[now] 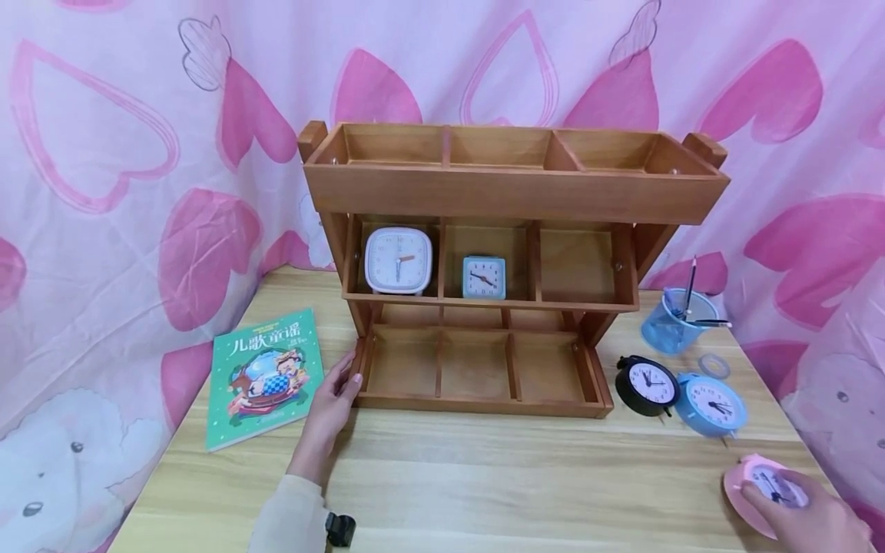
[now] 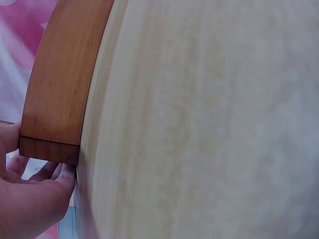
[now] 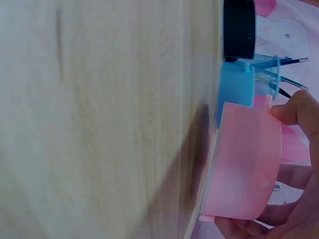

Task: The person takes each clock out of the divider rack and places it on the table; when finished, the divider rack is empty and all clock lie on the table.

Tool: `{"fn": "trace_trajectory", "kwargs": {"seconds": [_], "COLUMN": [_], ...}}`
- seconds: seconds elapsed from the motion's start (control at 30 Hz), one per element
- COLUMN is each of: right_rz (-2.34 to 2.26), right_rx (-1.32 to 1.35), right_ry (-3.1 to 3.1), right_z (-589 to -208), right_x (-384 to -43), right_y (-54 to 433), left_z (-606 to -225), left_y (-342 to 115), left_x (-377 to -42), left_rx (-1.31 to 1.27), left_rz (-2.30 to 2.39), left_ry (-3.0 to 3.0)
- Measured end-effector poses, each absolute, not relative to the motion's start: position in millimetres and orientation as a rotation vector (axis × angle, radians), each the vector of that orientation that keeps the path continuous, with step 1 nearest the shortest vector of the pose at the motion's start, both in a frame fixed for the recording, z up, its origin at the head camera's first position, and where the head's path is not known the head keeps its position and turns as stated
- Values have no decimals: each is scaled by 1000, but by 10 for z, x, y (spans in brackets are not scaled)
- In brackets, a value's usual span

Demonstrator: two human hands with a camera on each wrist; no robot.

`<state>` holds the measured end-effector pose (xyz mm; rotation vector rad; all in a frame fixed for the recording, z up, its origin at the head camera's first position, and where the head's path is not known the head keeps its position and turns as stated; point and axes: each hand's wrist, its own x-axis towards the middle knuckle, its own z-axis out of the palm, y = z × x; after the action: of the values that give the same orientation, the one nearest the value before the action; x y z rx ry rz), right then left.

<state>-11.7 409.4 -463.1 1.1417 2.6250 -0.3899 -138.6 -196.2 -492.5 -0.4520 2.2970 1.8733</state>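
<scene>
My left hand (image 1: 329,408) holds the lower left corner of a brown wooden tiered shelf (image 1: 512,197); in the left wrist view, thumb and fingertips lie on either side of the board's end (image 2: 49,150). At the lower right, my right hand (image 1: 816,516) grips a pink alarm clock (image 1: 747,498) around its rim. The right wrist view has this pink clock (image 3: 244,162) side-on, close to the table. A white square clock (image 1: 399,259) stands in the middle tier's left compartment. Beside it, a small teal square clock (image 1: 484,277) stands in the centre compartment.
Right of the shelf stand a black alarm clock (image 1: 648,385) and a blue alarm clock (image 1: 712,405). Behind them are a blue mesh pen cup (image 1: 667,326) with pencils and a roll of tape (image 1: 714,366). A green book (image 1: 266,376) lies at left. Pink heart-patterned curtains surround the table.
</scene>
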Motion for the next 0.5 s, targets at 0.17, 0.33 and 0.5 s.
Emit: {"fn": "trace_trajectory", "kwargs": {"seconds": [0.17,0.33,0.5], "right_rz": [-381,-419,-376], "right_rx": [1026,900,880], "right_ry": [2703,2743,2746], "right_z": [-4718,-4783,-4739], "right_x": [-197,-240,-240], "right_y": [4126,4162,4100], "left_z": [-4931,-4920,-4916], "left_y": [-1965,-1967,-1964], "left_x": [-1368,-1366,-1375], "left_rx": [-444,-444,-453], "left_rz": [1889,1908,1921], "left_ry": [2294,2291,2283]}}
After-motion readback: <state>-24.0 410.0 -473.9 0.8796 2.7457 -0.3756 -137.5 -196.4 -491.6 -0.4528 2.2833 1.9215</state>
